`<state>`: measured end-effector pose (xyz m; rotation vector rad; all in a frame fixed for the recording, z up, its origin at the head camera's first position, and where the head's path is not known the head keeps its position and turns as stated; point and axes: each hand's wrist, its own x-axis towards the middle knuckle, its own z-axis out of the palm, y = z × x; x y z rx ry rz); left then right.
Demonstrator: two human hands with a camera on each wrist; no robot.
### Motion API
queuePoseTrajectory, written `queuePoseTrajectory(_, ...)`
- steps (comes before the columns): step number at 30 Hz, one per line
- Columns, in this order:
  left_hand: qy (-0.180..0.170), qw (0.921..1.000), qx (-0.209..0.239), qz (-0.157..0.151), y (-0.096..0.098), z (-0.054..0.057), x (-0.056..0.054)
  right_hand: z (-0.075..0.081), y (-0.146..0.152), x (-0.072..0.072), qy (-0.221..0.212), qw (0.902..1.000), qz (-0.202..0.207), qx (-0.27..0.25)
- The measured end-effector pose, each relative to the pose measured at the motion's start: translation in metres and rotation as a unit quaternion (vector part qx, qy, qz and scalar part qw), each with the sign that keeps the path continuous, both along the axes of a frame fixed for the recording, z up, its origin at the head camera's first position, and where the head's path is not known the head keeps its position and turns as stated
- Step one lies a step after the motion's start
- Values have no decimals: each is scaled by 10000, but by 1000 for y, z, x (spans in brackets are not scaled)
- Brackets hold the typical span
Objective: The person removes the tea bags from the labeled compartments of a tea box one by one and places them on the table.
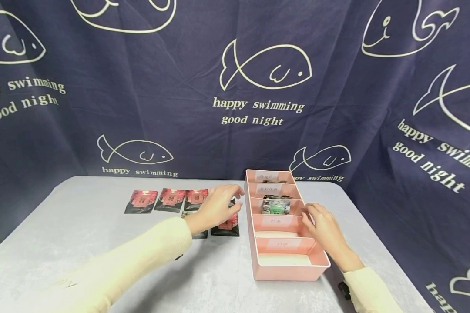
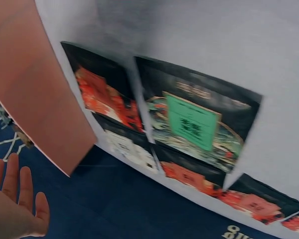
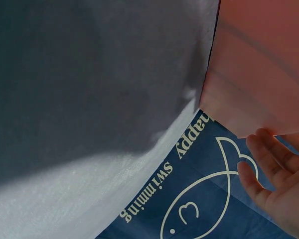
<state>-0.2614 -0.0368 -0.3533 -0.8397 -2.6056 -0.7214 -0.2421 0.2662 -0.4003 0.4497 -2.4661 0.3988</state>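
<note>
A pink divided box (image 1: 287,274) with white paper labels stands on the table. Over the packets at its left side hovers my left hand (image 1: 217,206), fingers loosely bent and nothing held. In the left wrist view this hand (image 2: 15,206) has its fingers spread beside the box's rim. Beneath it lie a red-and-black tea packet (image 1: 226,227) and a green-labelled tea packet (image 2: 193,122), mostly hidden by my wrist in the head view. My right hand (image 1: 327,228) rests on the box's right rim, fingers relaxed; the right wrist view shows its fingertips (image 3: 259,137) at the wall's edge.
Further red tea packets (image 1: 142,201) lie in a row at the left, and a white-labelled packet (image 2: 132,149) is near the table's far edge. Inside the box, a green-labelled packet (image 1: 276,208) sits in the middle compartment. A dark fish-print curtain (image 1: 196,108) surrounds the table.
</note>
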Motion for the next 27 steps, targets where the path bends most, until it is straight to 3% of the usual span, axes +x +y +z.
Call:
queuePoseTrajectory(4, 145, 9998, -99, -81, 13, 0, -2, 0, 0, 0, 3, 10000, 6, 4)
queuePoseTrajectory(18, 543, 9923, -1103, 151, 53, -8, -5, 0, 1, -1, 44, 10000, 24, 18)
queuePoseTrajectory(27, 516, 9854, -1570, 401, 67, -13, -7, 0, 1, -1, 66, 10000, 25, 5)
